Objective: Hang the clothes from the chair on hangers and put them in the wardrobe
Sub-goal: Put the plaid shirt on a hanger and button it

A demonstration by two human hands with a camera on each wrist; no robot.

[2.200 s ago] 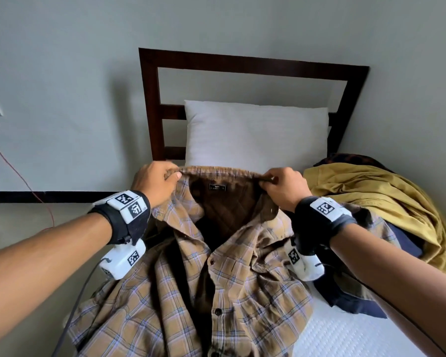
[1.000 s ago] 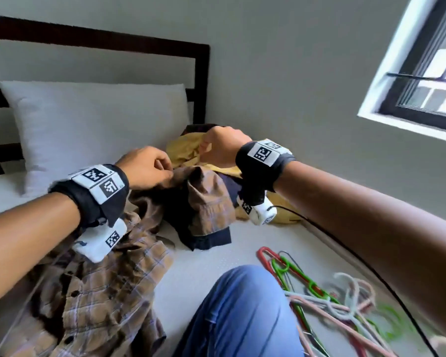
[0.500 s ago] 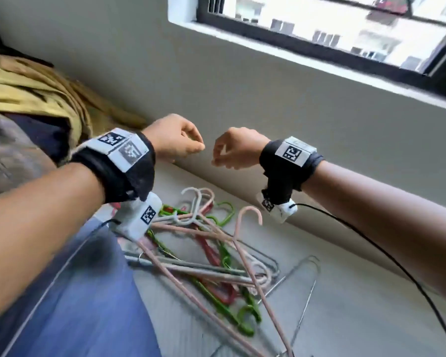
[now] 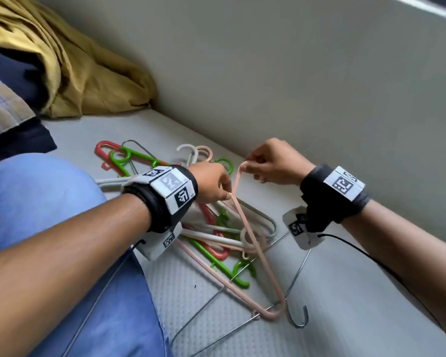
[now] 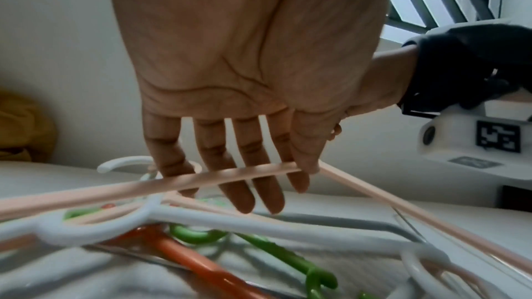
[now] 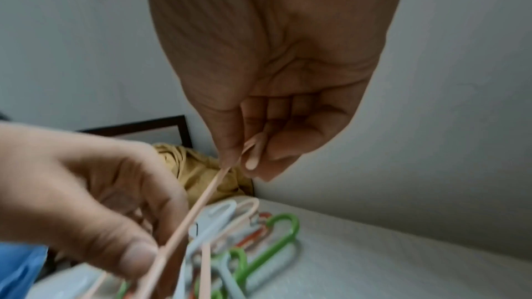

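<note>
Pale grey mattress (image 4: 332,292) runs along a plain wall, and on it lies a tangle of hangers (image 4: 211,235) — green, red, white, pink plastic and a few thin wire ones. From the head view, a mustard-yellow garment (image 4: 83,65) is heaped in the corner against the wall, with a dark navy garment (image 4: 18,140) and a strip of plaid shirt (image 4: 3,109) at the left edge. A knee in blue trousers (image 4: 36,202) fills the lower left. The right hand (image 4: 276,163) pinches one corner of a pink hanger (image 4: 252,243) and holds it above the pile, while the far corner of the hanger lies on the mattress among the wire ones. The left hand (image 4: 211,184) touches the same hanger just below that corner, thumb against its bar.

From the left wrist, the left hand (image 5: 244,76) shows its palm, the four fingers (image 5: 244,167) straight and slightly spread behind the pink hanger (image 5: 172,181), the thumb pressing the bar at its bend. White, orange-red and green hangers lie blurred beneath.

From the right wrist, the right hand (image 6: 273,76) has its fingers curled, thumb and forefinger pinching the pink hanger (image 6: 198,208) at its corner — the left hand (image 6: 86,201) is blurred at the lower left, its thumb on the bar.
</note>
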